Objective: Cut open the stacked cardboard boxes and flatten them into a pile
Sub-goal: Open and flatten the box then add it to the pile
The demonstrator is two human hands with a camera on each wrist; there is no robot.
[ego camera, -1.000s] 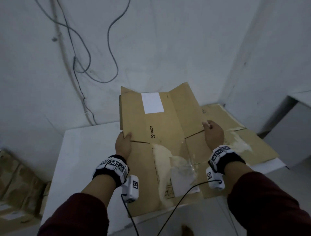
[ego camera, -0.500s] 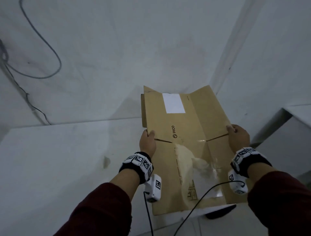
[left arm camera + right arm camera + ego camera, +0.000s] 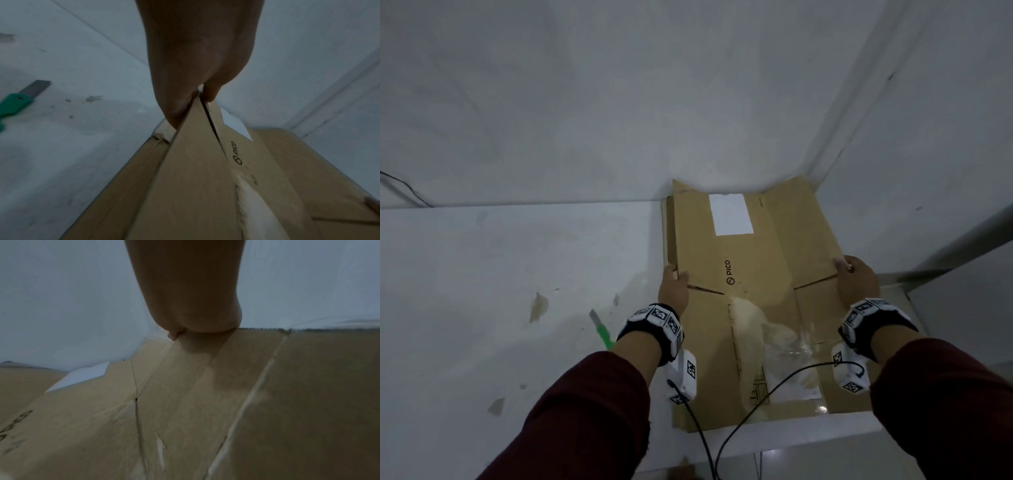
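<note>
The flattened cardboard box (image 3: 753, 274) lies on the white table (image 3: 500, 274) at its right end, pushed toward the corner where two white walls meet, its far flaps close to the back wall at 12 o'clock. It carries a white label (image 3: 731, 214) near its far edge, a "PICO" print near the middle and a patch of torn paper and clear tape (image 3: 767, 339) on the near half. The left hand (image 3: 673, 286) pinches the box's left edge at 9 o'clock, thumb on top and fingers below; the right hand (image 3: 854, 281) grips the right edge at 3 o'clock, fingers curled over it. A green-handled utility knife (image 3: 602, 330) with its blade out lies on the table just beside the left wrist, at 8 o'clock from the box and apart from it. A grey cabinet or ledge (image 3: 962, 308) stands past the table's right end at 3 o'clock. Black cables run from the wrist cameras over the table's near edge at 6 o'clock. The left wrist view shows what the head view does not: the thumb and fingers (image 3: 179, 104) close on two cardboard layers with a dark gap between them, and another layer of cardboard (image 3: 133, 170) below. The right wrist view shows only the heel of the right hand (image 3: 191, 305) against the cut edge, its fingers hidden behind the board, with a crease line running toward the camera.
</note>
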